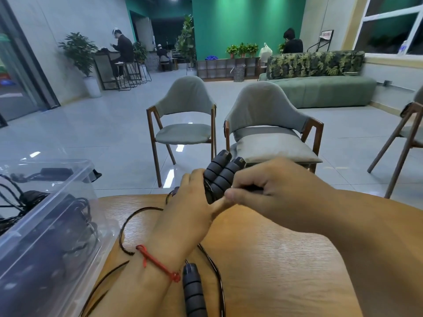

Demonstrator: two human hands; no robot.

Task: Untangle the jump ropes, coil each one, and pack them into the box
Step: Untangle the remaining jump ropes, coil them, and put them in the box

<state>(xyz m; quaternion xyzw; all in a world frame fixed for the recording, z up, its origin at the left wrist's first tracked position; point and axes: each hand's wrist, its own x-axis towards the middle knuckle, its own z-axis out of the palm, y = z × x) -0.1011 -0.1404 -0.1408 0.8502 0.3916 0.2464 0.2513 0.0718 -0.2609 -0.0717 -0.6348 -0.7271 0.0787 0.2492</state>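
My left hand (192,202) grips two dark ribbed jump rope handles (220,173) side by side, tilted up over the far edge of the wooden table (274,259). My right hand (270,186) is curled against the handles' lower part, pinching something dark there; whether it is the cord I cannot tell. A thin black cord (128,221) loops across the table under my left forearm. Another ribbed handle (193,291) lies on the table near my left wrist. The clear plastic box (52,216) stands at the left, with dark coiled ropes inside.
Two grey chairs (183,115) (270,124) stand just beyond the table, and a third chair (402,138) at the right edge. A green sofa (320,88) is further back. People sit far off along the back walls.
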